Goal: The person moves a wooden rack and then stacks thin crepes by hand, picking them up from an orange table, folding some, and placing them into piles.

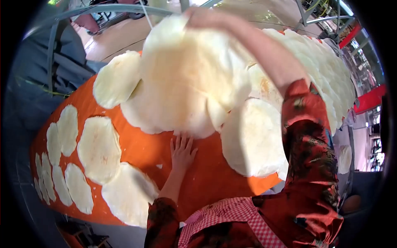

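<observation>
The right hand point(200, 18), at the top centre of the frame, holds the upper edge of a large pale flatbread point(178, 74); blur hides the exact grip of its fingers. The flatbread fills the upper centre. The left hand point(182, 153), just below the frame's centre, is palm down with fingers spread, fingertips at the lower edge of the bread; whether they touch it, one cannot tell. Orange cloth point(140, 149) lies underneath. 1 round point(254, 140) lies right of centre, and a pile point(326, 70) covers the upper right.
</observation>
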The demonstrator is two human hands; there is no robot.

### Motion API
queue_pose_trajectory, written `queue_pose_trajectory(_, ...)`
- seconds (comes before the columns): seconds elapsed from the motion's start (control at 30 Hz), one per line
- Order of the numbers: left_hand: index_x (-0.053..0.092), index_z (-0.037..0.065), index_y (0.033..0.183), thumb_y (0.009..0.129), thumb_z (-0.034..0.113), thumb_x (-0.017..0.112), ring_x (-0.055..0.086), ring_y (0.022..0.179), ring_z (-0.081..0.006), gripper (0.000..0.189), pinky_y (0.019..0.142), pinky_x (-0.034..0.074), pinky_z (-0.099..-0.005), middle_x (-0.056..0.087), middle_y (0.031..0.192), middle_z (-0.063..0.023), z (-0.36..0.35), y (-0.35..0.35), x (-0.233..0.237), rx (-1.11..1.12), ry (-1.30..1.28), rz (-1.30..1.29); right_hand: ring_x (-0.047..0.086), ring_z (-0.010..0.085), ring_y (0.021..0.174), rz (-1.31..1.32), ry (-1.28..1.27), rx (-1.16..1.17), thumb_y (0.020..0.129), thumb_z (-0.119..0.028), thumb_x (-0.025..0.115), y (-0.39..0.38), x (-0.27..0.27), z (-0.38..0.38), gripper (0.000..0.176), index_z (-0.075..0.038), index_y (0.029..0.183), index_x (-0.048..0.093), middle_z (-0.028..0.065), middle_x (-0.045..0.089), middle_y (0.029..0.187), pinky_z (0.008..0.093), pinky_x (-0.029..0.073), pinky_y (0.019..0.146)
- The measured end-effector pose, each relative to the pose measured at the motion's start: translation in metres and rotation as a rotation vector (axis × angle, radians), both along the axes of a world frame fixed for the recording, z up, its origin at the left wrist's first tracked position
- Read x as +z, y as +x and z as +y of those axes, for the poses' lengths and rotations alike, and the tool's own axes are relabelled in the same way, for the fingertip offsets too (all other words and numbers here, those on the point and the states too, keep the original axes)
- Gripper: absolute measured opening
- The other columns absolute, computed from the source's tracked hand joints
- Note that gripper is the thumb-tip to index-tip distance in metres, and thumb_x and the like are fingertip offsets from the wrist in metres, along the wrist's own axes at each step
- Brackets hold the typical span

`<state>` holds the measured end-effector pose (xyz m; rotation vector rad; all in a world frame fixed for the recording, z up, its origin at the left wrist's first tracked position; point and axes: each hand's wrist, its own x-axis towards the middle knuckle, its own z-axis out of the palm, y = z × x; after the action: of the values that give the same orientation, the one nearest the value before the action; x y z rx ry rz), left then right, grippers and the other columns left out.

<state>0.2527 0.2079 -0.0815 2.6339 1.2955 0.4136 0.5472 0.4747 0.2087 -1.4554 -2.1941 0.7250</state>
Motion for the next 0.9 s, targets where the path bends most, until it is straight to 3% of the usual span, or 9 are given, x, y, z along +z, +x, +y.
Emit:
queue_pose_trajectory(0.1,0.049,0.015,0.129,0.082,0.037,0.059,0.029,0.133,-0.0292,0.053,0.109,0.017,-0.0509,0.034,0.143,-0.0073,-0.001,-0.002,0.009,0.008,-0.033,0.017,0.053,0.0265,0.106,-0.411,0.146,-0.613,0.08,-0.023,0.059,0.086,0.071,-0.026,0.036,-0.007,0.113,0.061,0.0123,0.06,0.111,0.0414,0.04,0.091)
queue_pose_trajectory(0.17,0.048,0.015,0.13,0.082,0.037,0.059,0.028,0.134,-0.0291,0.053,0.11,0.016,-0.0508,0.033,0.144,-0.0069,0.002,0.0,0.011,0.011,-0.059,0.029,0.059,0.0231,0.084,0.606,0.115,-0.463,0.076,-0.016,0.06,0.196,0.029,0.005,0.025,-0.003,0.097,0.063,0.0128,0.063,0.089,0.0372,0.046,0.076)
queue_pose_trajectory(0.23,0.048,0.015,0.13,0.082,0.037,0.059,0.027,0.134,-0.0293,0.054,0.11,0.015,-0.0505,0.033,0.144,-0.0071,0.003,-0.002,0.014,0.003,-0.081,0.039,0.059,0.0145,0.059,0.439,0.246,-0.648,0.072,-0.013,0.062,0.214,0.012,-0.022,0.015,-0.001,0.078,0.067,0.0052,0.062,0.066,0.0325,0.048,0.054)
queue_pose_trajectory(0.47,0.048,0.014,0.13,0.08,0.034,0.061,0.026,0.134,-0.0302,0.055,0.11,0.014,-0.05,0.033,0.144,-0.0082,0.007,0.002,0.016,0.004,-0.118,0.056,0.059,0.0212,0.062,0.062,0.233,-0.925,0.069,-0.009,0.061,0.301,-0.207,0.014,0.017,0.001,0.082,0.064,0.0087,0.061,0.07,0.0377,0.047,0.053)
queue_pose_trajectory(0.53,0.048,0.014,0.13,0.08,0.035,0.06,0.026,0.135,-0.03,0.055,0.11,0.014,-0.05,0.033,0.145,-0.008,0.006,0.003,0.017,0.006,-0.135,0.066,0.065,0.0294,0.077,-0.217,0.056,-0.878,0.073,-0.012,0.059,0.259,-0.168,0.036,0.021,0.003,0.088,0.064,0.0158,0.065,0.081,0.042,0.051,0.067)
queue_pose_trajectory(0.63,0.049,0.015,0.13,0.081,0.036,0.059,0.025,0.135,-0.0292,0.054,0.111,0.013,-0.0499,0.033,0.145,-0.0074,0.007,0.004,0.016,-0.003,-0.147,0.064,0.061,0.0207,0.073,0.141,0.273,-0.614,0.074,-0.016,0.062,0.244,-0.084,0.05,0.022,0.004,0.083,0.062,0.0129,0.065,0.078,0.0354,0.049,0.069)
queue_pose_trajectory(0.73,0.05,0.014,0.129,0.081,0.035,0.06,0.026,0.135,-0.0295,0.054,0.111,0.013,-0.05,0.033,0.144,-0.008,0.008,0.004,0.018,0.0,-0.139,0.064,0.06,0.0243,0.075,-0.124,0.093,-0.579,0.071,-0.009,0.059,0.351,-0.069,0.086,0.019,0.0,0.088,0.062,0.0144,0.064,0.078,0.0362,0.048,0.069)
queue_pose_trajectory(0.8,0.05,0.013,0.128,0.081,0.033,0.06,0.027,0.134,-0.0298,0.053,0.111,0.014,-0.05,0.033,0.144,-0.0084,0.007,0.003,0.017,0.004,-0.137,0.062,0.062,0.0192,0.086,0.707,0.038,-0.752,0.082,-0.01,0.059,0.339,-0.082,0.053,0.025,0.005,0.102,0.061,0.0094,0.065,0.092,0.0374,0.049,0.074)
queue_pose_trajectory(0.9,0.051,0.012,0.128,0.081,0.031,0.061,0.028,0.134,-0.0306,0.052,0.11,0.016,-0.0498,0.033,0.144,-0.009,0.008,0.002,0.017,0.005,-0.149,0.014,0.062,0.0254,0.09,0.133,0.042,-1.043,0.079,-0.014,0.065,0.351,-0.152,0.014,0.039,0.004,0.111,0.056,0.0171,0.063,0.102,0.038,0.048,0.079)
